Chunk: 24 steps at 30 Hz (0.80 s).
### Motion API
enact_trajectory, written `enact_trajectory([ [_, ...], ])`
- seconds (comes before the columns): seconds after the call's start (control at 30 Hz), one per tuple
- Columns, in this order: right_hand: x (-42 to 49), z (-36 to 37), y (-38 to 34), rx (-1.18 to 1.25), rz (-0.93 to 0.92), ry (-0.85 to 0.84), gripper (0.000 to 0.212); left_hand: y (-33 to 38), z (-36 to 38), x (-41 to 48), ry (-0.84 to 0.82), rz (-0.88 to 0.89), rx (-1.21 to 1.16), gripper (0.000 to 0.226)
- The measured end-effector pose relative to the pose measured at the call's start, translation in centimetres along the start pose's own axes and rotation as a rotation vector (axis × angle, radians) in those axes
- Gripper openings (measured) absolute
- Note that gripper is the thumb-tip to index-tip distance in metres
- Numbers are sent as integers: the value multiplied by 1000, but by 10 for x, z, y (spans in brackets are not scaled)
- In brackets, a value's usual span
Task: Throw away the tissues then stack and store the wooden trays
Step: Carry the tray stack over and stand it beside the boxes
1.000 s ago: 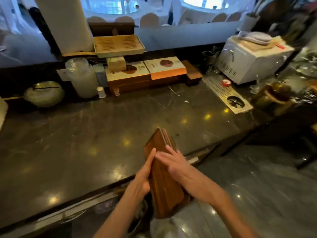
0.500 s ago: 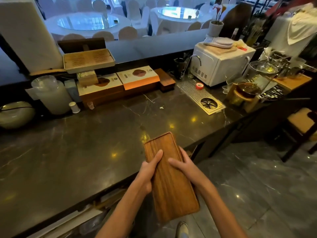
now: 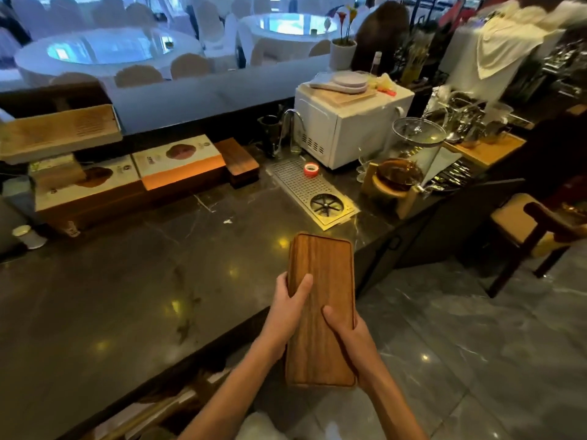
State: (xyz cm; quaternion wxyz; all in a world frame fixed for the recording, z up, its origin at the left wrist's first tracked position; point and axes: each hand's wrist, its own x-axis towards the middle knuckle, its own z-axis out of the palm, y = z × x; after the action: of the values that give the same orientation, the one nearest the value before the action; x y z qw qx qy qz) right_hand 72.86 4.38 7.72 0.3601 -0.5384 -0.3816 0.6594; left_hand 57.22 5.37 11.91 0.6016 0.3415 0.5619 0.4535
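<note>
Both hands grip the stacked wooden trays (image 3: pixel 320 309) above the worktop (image 3: pixel 127 296) edge: left hand (image 3: pixel 287 308) at nine o'clock, right hand (image 3: pixel 347 336) at four, fingers closed on them.

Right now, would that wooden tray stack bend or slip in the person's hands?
Probably rigid: the wooden tray stack stays straight though gripped only at its sides. Its smooth faces could slide apart, so the left hand and right hand clamp opposite edges.

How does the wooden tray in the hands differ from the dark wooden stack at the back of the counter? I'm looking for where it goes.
The held wooden tray is lighter brown, up off the counter, gripped by the left hand and right hand. The dark wooden stack rests on the counter beside the boxes, untouched. Both are rectangular wood.
</note>
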Motion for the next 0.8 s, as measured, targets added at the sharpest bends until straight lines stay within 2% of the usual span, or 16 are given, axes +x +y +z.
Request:
enact_trajectory([
  [0.2,75,-20,-36,22,-44,48,67,-4,14,36,4,-61,98,57],
  [0.4,166,1,-88,-48,-40,-9,73,29,-1,113,126,-57,107,32],
  [0.5,212,14,-122,-145,-31,-89,77,54,-11,157,197,-90,85,49],
  [0.8,322,55,-172,-330,64,-212,73,90,-44,254,293,-179,-76,52],
])
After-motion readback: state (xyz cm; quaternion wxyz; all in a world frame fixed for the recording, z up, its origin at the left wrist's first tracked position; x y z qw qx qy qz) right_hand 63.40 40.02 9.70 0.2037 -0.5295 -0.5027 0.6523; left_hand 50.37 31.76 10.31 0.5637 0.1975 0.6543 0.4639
